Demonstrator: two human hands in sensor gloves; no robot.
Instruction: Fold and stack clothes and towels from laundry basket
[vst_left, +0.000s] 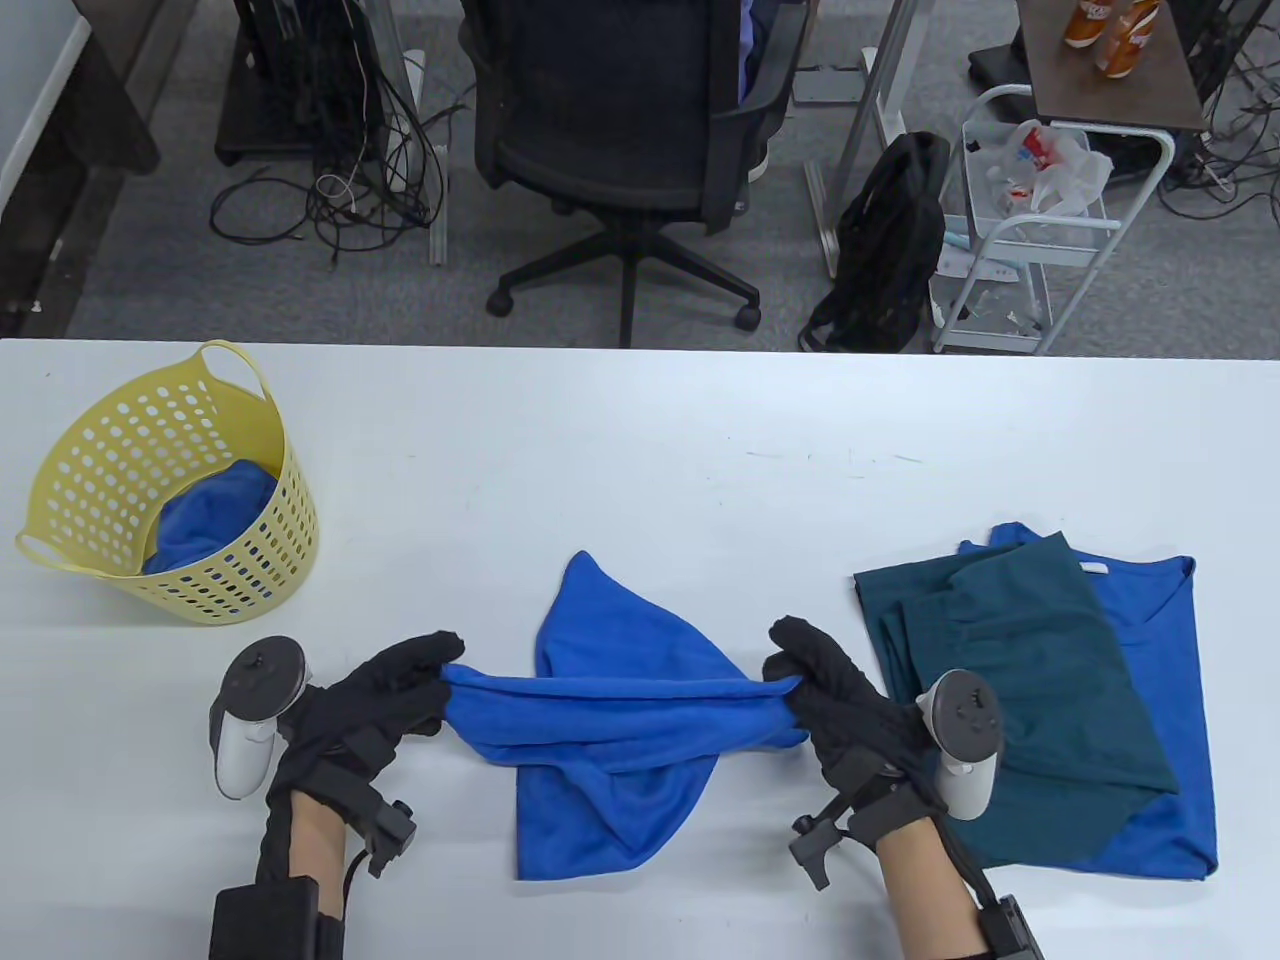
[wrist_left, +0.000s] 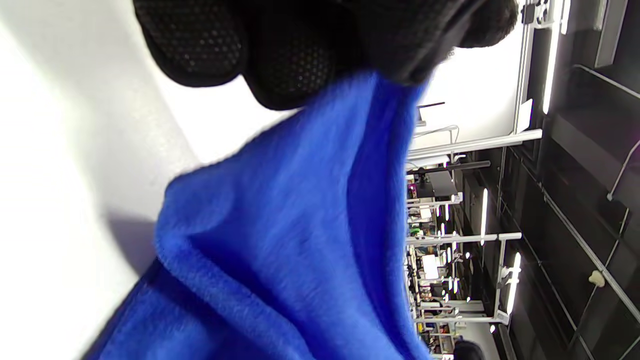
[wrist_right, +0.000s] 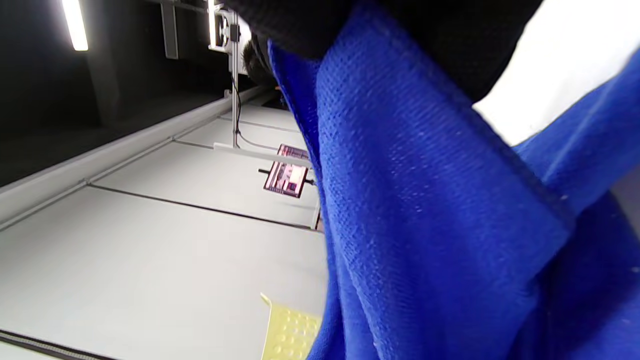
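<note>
A white desk (vst_left: 640, 440) fills the lower part of the table view, with grey carpet, a black office chair (vst_left: 625, 130) and a white trolley (vst_left: 1030, 230) beyond its far edge at 12 o'clock. A blue towel (vst_left: 610, 720) lies near the middle of the desk toward 6 o'clock, its upper edge pulled into a taut, bunched band between the two hands while the rest sags onto the surface, one pointed corner reaching toward 12 o'clock. The left hand (vst_left: 380, 700), at 9 o'clock from the towel, grips one end, its fingers (wrist_left: 295, 55) pressed together on the cloth. The right hand (vst_left: 850, 700), at 3 o'clock from the towel, grips the other end, fingers closed around the fabric. At the desk's 9 o'clock side stands a yellow laundry basket (vst_left: 250, 560) with more blue cloth (vst_left: 205, 515) inside. At 3 o'clock lies a folded pile: a dark teal garment (vst_left: 1030, 680) on top of a blue shirt (vst_left: 1170, 700), just beside the right hand.
</note>
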